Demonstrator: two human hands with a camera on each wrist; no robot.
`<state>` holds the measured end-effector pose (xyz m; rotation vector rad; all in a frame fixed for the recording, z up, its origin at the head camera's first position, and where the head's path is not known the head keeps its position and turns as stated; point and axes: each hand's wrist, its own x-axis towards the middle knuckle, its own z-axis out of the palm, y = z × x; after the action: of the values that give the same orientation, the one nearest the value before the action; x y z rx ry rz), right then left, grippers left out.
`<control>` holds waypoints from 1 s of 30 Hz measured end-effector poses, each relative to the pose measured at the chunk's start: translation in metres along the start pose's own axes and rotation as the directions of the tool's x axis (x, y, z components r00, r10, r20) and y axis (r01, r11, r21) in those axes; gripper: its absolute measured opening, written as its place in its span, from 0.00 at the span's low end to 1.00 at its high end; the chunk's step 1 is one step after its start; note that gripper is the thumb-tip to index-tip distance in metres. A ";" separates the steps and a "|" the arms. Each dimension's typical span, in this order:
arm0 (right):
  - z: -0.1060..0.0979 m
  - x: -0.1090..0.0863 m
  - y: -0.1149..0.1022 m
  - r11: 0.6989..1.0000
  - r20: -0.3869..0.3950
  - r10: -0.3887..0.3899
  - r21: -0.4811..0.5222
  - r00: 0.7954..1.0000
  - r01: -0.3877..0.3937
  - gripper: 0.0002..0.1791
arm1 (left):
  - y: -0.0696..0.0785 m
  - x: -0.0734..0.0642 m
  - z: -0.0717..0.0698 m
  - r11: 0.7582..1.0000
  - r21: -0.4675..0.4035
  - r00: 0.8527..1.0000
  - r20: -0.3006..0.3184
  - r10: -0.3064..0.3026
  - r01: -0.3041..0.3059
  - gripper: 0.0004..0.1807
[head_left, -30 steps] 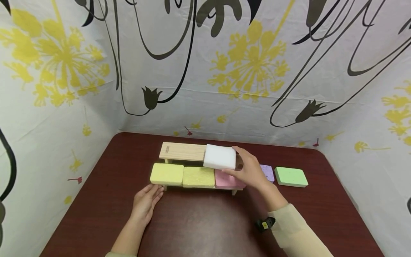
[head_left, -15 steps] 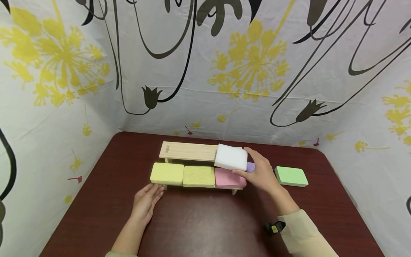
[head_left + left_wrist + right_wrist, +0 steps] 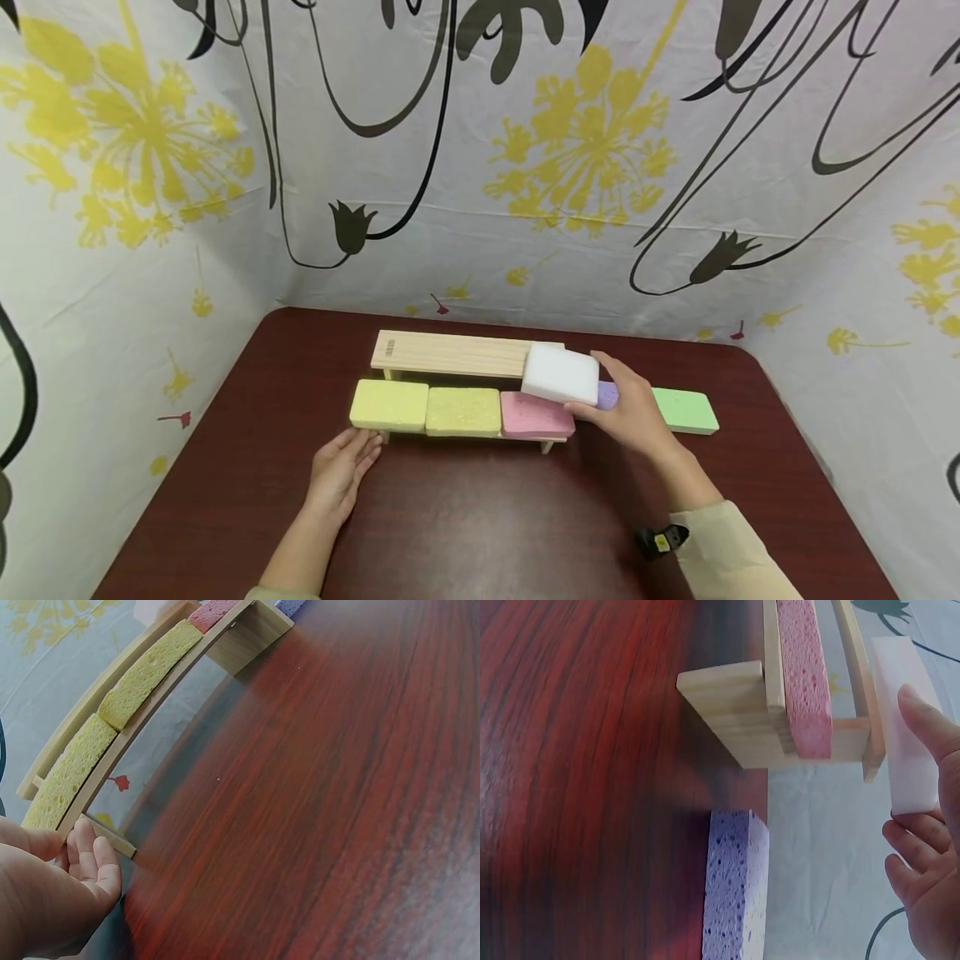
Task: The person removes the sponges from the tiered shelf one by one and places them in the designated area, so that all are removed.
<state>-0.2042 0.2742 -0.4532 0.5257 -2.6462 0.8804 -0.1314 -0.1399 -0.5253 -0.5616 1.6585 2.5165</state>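
In the head view, my right hand [image 3: 637,417] pinches a white sponge block [image 3: 558,375] by its right side, thumb in front and fingers behind. The block is raised at the right end of a two-step wooden rack [image 3: 450,354]. In the right wrist view, my thumb lies across its broad face. My left hand [image 3: 337,475] grips the front left corner of the rack's lower step, thumb above and fingers under by the leg. On that step lie two yellow sponges [image 3: 390,406] [image 3: 463,412] and a pink sponge [image 3: 536,415], side by side.
Right of the rack, a purple sponge [image 3: 735,892] lies on the dark red table [image 3: 465,517], partly behind my right hand in the head view. A green sponge [image 3: 686,411] lies farther right. Patterned cloth [image 3: 465,150] hangs around the table's back and sides.
My right hand has carried the white sponge block rightward along the upper step to its right end, uncovering more bare wood. The left hand and the rack have stayed in place.
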 end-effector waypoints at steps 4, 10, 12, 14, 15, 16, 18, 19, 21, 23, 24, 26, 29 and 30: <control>-0.004 -0.004 0.004 1.000 0.003 0.007 0.002 1.000 -0.007 0.51 | 0.000 0.001 0.000 1.000 -0.005 1.000 0.001 -0.005 0.005 0.26; -0.010 -0.013 0.011 0.999 0.013 0.035 -0.009 0.999 -0.035 0.51 | 0.000 0.001 0.000 1.000 0.004 1.000 0.002 -0.014 0.014 0.25; -0.012 -0.016 0.015 0.999 0.011 0.035 -0.011 0.999 -0.035 0.50 | 0.000 0.001 0.000 1.000 0.005 1.000 0.004 -0.014 0.014 0.25; -0.014 -0.019 0.018 0.999 0.010 0.038 -0.014 0.999 -0.038 0.50 | 0.000 0.001 0.000 1.000 0.004 1.000 0.006 -0.014 0.014 0.25; -0.015 -0.021 0.020 0.999 0.006 0.038 -0.018 0.999 -0.037 0.50 | 0.000 0.001 0.000 1.000 0.004 1.000 0.006 -0.014 0.014 0.25; -0.017 -0.022 0.021 0.999 0.002 0.036 -0.021 0.999 -0.036 0.49 | 0.000 0.001 0.000 1.000 0.003 1.000 0.006 -0.014 0.014 0.25; -0.020 -0.025 0.023 0.999 -0.004 0.035 -0.033 0.999 -0.035 0.49 | 0.000 0.001 0.000 1.000 0.001 1.000 0.004 -0.017 0.017 0.25; -0.021 -0.027 0.024 0.999 -0.008 0.039 -0.034 0.999 -0.040 0.49 | 0.000 0.001 0.000 1.000 0.002 1.000 0.005 -0.018 0.018 0.25; -0.024 -0.030 0.027 0.999 -0.023 0.044 -0.032 0.999 -0.044 0.49 | 0.000 0.001 0.000 1.000 0.002 1.000 0.004 -0.018 0.018 0.25; -0.026 -0.034 0.030 0.998 -0.036 0.051 -0.033 0.998 -0.053 0.50 | 0.000 0.001 0.000 1.000 0.004 1.000 0.005 -0.018 0.018 0.25; -0.027 -0.036 0.032 0.998 -0.044 0.056 -0.034 0.997 -0.058 0.50 | 0.000 0.001 0.001 1.000 0.004 1.000 0.005 -0.017 0.017 0.25; -0.030 -0.041 0.036 0.997 -0.050 0.063 -0.040 0.997 -0.065 0.50 | 0.000 0.001 0.001 1.000 0.004 1.000 0.005 -0.015 0.015 0.25; -0.033 -0.046 0.041 0.995 -0.046 0.066 -0.067 0.997 -0.069 0.50 | 0.000 0.001 0.001 1.000 0.002 1.000 0.003 -0.014 0.014 0.25; -0.033 -0.048 0.044 0.994 -0.041 0.069 -0.079 0.997 -0.072 0.50 | 0.000 0.001 0.002 1.000 0.000 1.000 0.002 -0.014 0.014 0.25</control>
<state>-0.1746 0.3392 -0.4687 0.3950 -2.6671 0.7918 -0.1331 -0.1388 -0.5248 -0.5681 1.6480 2.5066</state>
